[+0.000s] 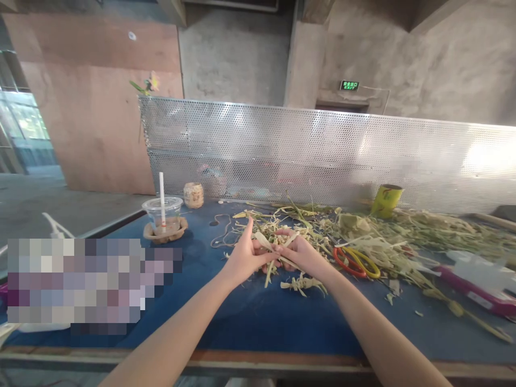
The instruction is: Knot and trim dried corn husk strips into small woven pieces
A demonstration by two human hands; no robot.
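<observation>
Both hands, left hand [244, 252] and right hand [300, 252], pinch dry papery husk strips [274, 244] over blue felt table [250, 317]; fingertips partly hidden.

I have one view only, from the camera on the person's head. It looks forward and slightly down over the blue table [250, 317], close enough that both forearms run in from the bottom edge. Beyond the table it faces a perforated metal screen [322, 150] and concrete walls.
</observation>
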